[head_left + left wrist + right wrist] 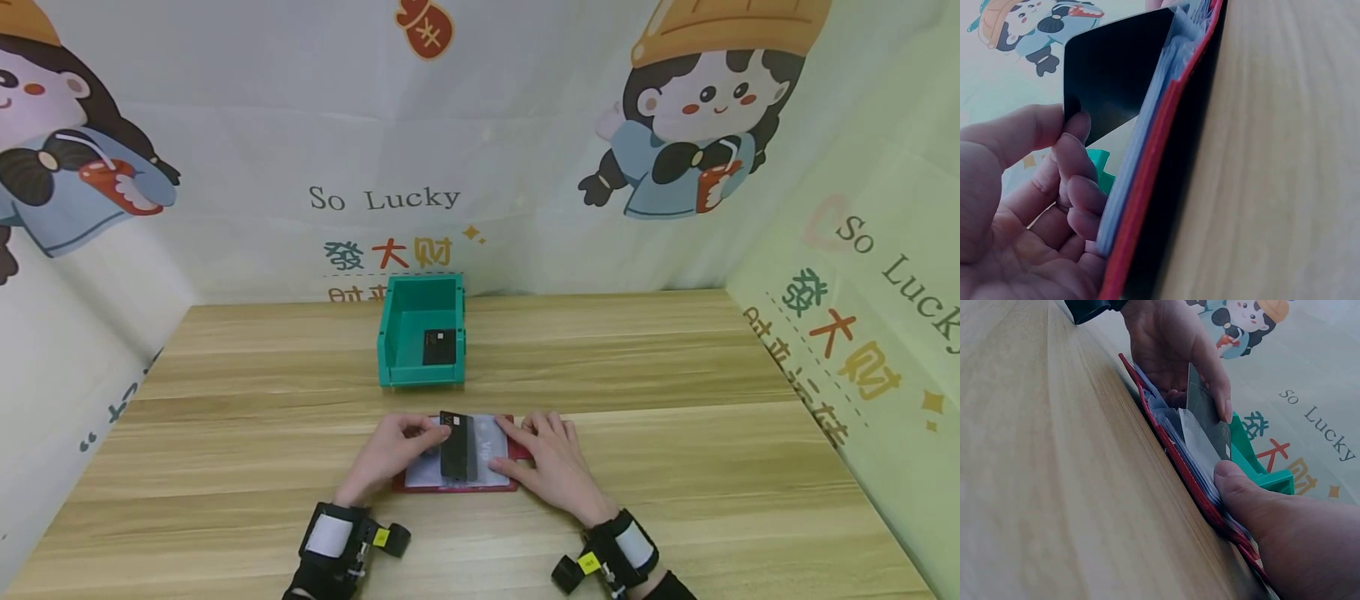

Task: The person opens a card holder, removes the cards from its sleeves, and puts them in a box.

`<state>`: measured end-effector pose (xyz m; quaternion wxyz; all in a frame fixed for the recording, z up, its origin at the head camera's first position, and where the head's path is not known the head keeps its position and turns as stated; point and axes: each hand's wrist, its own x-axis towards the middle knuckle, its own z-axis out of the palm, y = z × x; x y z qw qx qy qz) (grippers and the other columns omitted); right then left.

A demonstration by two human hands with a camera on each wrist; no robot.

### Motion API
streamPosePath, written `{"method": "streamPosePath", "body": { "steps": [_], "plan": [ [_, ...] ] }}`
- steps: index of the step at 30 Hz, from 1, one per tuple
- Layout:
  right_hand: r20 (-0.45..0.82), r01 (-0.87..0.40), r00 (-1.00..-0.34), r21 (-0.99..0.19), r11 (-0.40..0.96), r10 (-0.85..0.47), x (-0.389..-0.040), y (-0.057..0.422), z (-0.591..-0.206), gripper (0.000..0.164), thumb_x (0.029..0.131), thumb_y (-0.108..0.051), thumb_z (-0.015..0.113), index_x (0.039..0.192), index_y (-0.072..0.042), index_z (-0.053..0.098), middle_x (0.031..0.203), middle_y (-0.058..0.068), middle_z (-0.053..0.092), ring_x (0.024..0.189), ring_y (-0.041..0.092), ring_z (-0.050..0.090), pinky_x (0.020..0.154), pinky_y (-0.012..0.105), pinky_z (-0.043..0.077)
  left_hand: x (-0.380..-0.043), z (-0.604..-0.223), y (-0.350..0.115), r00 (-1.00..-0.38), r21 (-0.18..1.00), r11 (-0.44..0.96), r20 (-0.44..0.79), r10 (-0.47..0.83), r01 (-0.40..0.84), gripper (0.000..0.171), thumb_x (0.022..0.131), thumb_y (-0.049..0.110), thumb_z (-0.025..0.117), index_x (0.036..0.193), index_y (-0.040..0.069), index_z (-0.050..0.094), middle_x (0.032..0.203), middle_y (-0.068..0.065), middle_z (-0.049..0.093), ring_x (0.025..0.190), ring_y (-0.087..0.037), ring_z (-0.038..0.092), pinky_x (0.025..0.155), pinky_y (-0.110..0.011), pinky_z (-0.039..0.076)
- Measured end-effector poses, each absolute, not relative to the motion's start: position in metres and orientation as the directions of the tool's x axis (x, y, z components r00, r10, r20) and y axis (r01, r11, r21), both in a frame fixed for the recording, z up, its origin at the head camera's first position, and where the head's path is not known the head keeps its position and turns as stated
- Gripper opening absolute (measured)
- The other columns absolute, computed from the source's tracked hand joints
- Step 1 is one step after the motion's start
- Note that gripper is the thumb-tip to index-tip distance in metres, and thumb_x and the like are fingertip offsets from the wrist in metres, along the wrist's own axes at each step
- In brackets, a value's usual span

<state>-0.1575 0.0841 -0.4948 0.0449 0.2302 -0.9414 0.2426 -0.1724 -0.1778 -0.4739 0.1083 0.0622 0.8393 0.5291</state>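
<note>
Okay, we've got a left hand (392,450) pinching a black card (452,454), green bin (422,377) behind with another card (439,348) inside, that first card tilted over clear sleeves (491,435) in a red card holder (517,449), right hand (553,467) touching the sleeves, fingers loosely spread.

Two bare hands: one left hand (390,450), one right hand (552,461). Two wrist cameras (396,540) on two wrist straps (330,536). Two dark cards: one pinched card (455,454), one binned card (439,348). One red card holder (1155,156), its clear sleeves (491,442) too overlapped to count. One teal bin (425,302). One wooden tabletop (637,350). Two printed cartoon figures (697,142), two legible "So Lucky" slogans (385,198).
</note>
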Motion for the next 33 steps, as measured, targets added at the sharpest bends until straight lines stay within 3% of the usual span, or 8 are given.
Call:
{"method": "streamPosePath", "body": {
  "steps": [7,14,20,29,33],
  "plan": [
    [0.178,-0.441,-0.896,-0.452,0.775,-0.406,-0.158,0.084,-0.494,0.064,0.088,-0.054,0.07,0.142,-0.021,0.058,0.094,-0.003,0.041,0.09,0.016,0.032,0.081,0.033,0.02,-0.172,-0.471,-0.176,-0.973,0.901,0.432,-0.129,0.192,-0.035,0.019,0.094,0.022,0.07,0.088,0.004,0.073,0.077,0.003,0.057,0.076,-0.013,0.049,0.067,-0.022,0.038],
    [0.172,-0.437,-0.898,-0.453,0.777,-0.405,-0.158,0.084,-0.493,0.064,0.088,-0.054,0.07,0.142,-0.022,0.058,0.094,-0.003,0.042,0.09,0.016,0.032,0.081,0.033,0.02,-0.165,-0.457,-0.17,-0.982,0.833,0.55,-0.048,0.182,0.061,0.017,0.095,0.021,0.069,0.084,0.008,0.072,0.074,-0.001,0.062,0.069,-0.012,0.051,0.061,-0.022,0.038],
    [0.184,-0.444,-0.895,-0.45,0.775,-0.407,-0.157,0.083,-0.493,0.062,0.089,-0.052,0.07,0.141,-0.021,0.059,0.093,-0.003,0.042,0.089,0.016,0.032,0.08,0.033,0.02,-0.162,-0.449,-0.17,-0.99,0.802,0.593,-0.02,0.142,0.069,0.016,0.095,0.019,0.067,0.082,0.009,0.069,0.074,-0.002,0.066,0.069,-0.012,0.054,0.059,-0.024,0.041],
    [0.191,-0.453,-0.891,-0.439,0.776,-0.412,-0.157,0.084,-0.494,0.063,0.089,-0.051,0.071,0.142,-0.02,0.059,0.094,-0.003,0.043,0.09,0.015,0.033,0.081,0.033,0.02,-0.17,-0.429,-0.18,-0.997,0.856,0.511,0.061,0.043,0.074,0.019,0.096,0.012,0.062,0.08,0.004,0.062,0.066,-0.01,0.063,0.059,-0.01,0.052,0.055,-0.023,0.038],
    [0.171,-0.443,-0.895,-0.451,0.775,-0.412,-0.157,0.084,-0.493,0.064,0.089,-0.053,0.069,0.143,-0.021,0.057,0.095,-0.002,0.044,0.091,0.017,0.034,0.081,0.034,0.021,-0.177,-0.422,-0.182,-0.995,0.889,0.452,0.095,-0.033,0.07,0.013,0.093,0.007,0.065,0.083,0.0,0.062,0.069,-0.015,0.068,0.055,-0.004,0.052,0.052,-0.022,0.036]
  ]
}}
